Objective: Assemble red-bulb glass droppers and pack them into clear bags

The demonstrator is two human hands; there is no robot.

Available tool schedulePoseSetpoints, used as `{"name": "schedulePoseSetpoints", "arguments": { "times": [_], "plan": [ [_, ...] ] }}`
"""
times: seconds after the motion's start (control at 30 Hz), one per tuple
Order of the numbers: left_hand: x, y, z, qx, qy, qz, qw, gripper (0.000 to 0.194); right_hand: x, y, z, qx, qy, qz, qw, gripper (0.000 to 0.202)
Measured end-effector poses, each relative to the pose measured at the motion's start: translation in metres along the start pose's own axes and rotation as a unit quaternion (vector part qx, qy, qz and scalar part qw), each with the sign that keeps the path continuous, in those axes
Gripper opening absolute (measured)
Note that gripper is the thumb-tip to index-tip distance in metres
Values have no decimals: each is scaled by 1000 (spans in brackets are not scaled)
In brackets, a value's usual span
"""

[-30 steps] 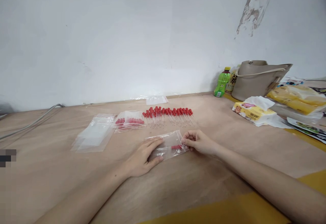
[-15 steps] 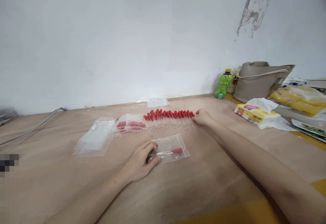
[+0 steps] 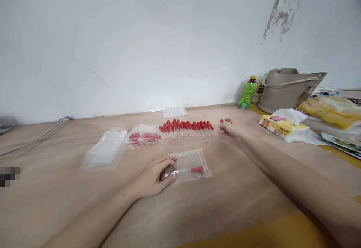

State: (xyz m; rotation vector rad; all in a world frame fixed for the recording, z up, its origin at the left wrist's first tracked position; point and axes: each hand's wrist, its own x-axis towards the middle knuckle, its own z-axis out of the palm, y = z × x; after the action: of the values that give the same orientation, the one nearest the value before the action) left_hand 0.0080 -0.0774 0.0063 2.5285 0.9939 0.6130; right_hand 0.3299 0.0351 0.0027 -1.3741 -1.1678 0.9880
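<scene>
My left hand point(image 3: 158, 174) rests on the near left end of a clear zip bag point(image 3: 183, 159), its thumb and fingers curved apart over the plastic. Inside that bag lies one dropper with a red bulb point(image 3: 197, 169). At the right end of a row of red-bulbed droppers point(image 3: 194, 126), my right hand point(image 3: 229, 127) pinches a single dropper point(image 3: 222, 121), held upright with its red bulb on top. Left of the row sit stacked bags with red-bulbed droppers inside point(image 3: 145, 136). Flat bags without droppers point(image 3: 105, 150) are fanned out farther left.
Another clear bag point(image 3: 175, 112) lies by the wall. On the right are a tissue pack point(image 3: 283, 126), a green bottle point(image 3: 247, 93), a grey-beige bag point(image 3: 287, 90) and yellow packages point(image 3: 332, 109). A grey cable point(image 3: 42, 137) runs along the left.
My right hand has moved slightly right, away from the row, and now holds one dropper upright. My left hand has shifted slightly left on the bag.
</scene>
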Motion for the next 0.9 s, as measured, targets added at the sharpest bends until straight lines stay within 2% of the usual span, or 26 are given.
{"name": "schedulePoseSetpoints", "arguments": {
  "times": [0.07,0.13,0.2,0.3,0.43,0.53,0.63,0.73,0.8,0.9],
  "plan": [
    [1,-1,2,15,1,8,1000,25,-26,4,5,10,13,16,1000,63],
    [1,-1,3,29,-3,9,1000,32,-52,9,13,41,6,-2,999,67],
    [2,-2,4,38,-7,9,999,36,-72,13,21,81,-5,-16,997,63],
    [1,-3,4,44,-9,8,999,40,-88,16,32,134,-11,-11,991,53],
    [0,-4,4,51,-11,3,999,44,-92,18,37,176,-79,15,981,37],
    [0,-5,3,54,-20,1,998,47,-92,19,32,124,-154,15,980,34],
    [0,-6,2,51,-23,3,998,50,-90,18,22,-16,-226,-35,973,33],
    [1,-5,3,44,-21,10,999,51,-88,15,18,-118,-270,-97,951,32],
    [3,-4,3,42,-21,13,999,52,-88,14,21,-130,-290,-125,940,31],
    [4,-1,3,39,-22,16,999,52,-90,15,30,-88,-320,-129,935,32]
  ]
}}
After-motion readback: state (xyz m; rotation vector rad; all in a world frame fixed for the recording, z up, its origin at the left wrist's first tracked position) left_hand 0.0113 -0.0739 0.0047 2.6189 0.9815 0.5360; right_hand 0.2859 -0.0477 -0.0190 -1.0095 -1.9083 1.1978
